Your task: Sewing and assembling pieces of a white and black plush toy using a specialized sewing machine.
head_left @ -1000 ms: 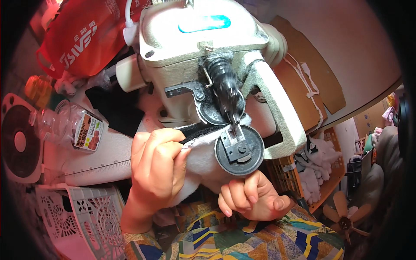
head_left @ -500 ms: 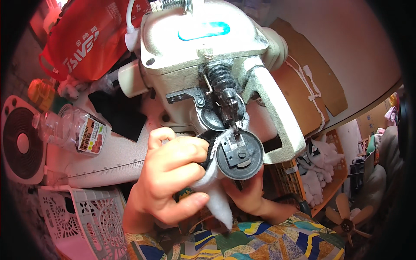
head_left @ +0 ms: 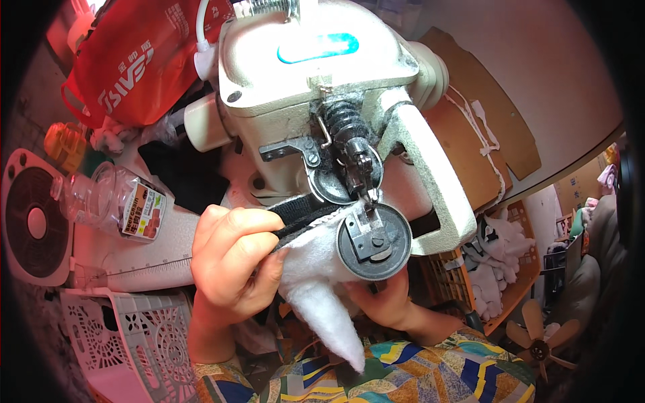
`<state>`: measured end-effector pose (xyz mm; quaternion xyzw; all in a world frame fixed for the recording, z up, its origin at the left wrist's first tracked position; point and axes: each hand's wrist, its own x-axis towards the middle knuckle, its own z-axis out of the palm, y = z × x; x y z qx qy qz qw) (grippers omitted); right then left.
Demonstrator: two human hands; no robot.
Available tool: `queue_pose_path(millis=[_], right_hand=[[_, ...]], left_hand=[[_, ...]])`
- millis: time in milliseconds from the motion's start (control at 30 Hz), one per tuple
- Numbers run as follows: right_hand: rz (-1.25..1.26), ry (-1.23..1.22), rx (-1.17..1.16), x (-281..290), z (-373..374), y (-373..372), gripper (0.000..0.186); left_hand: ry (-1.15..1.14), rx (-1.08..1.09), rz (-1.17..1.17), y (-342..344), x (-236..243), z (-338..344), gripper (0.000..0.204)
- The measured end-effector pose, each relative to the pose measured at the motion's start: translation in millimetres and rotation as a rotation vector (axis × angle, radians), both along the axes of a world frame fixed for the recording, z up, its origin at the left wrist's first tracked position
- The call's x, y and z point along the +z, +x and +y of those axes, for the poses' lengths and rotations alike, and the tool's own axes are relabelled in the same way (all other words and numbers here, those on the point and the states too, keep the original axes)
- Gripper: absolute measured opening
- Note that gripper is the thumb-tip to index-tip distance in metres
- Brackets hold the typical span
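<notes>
Left hand (head_left: 232, 265) curled nearly closed, pinching the black strap (head_left: 299, 213) against the white fleece piece (head_left: 322, 295), which is wrapped on the sewing machine (head_left: 322, 101) arm right at the needle. Right hand (head_left: 383, 302) sits under the round end, fingers bent touching the fleece; grip not visible.

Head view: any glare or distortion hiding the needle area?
Head view: glare washes out the top of the sewing machine; the needle area by the white fabric stays readable. Fisheye bends edges and darkens the rim. Left hand is sharp; right hand sits shadowed beneath.
</notes>
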<state>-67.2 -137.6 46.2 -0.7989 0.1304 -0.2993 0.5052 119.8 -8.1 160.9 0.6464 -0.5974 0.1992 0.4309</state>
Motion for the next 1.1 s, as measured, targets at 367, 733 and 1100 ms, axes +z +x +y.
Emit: queue_pose_path(millis=[367,733,1100], right_hand=[[-0.086,0.025,0.025,13.6,-19.9,8.0,0.047],[-0.118,0.182,0.144,40.5,-12.8,-1.3,0.092],[0.088,0.202,0.135,51.1,3.2,11.8,0.069]], left_hand=[[-0.039,0.012,-0.068,-11.9,-3.2,-17.3,0.023],[0.007,0.048,-0.065,-21.2,-2.8,-17.7,0.025],[0.175,-0.198,0.332,-3.8,8.5,3.7,0.012]])
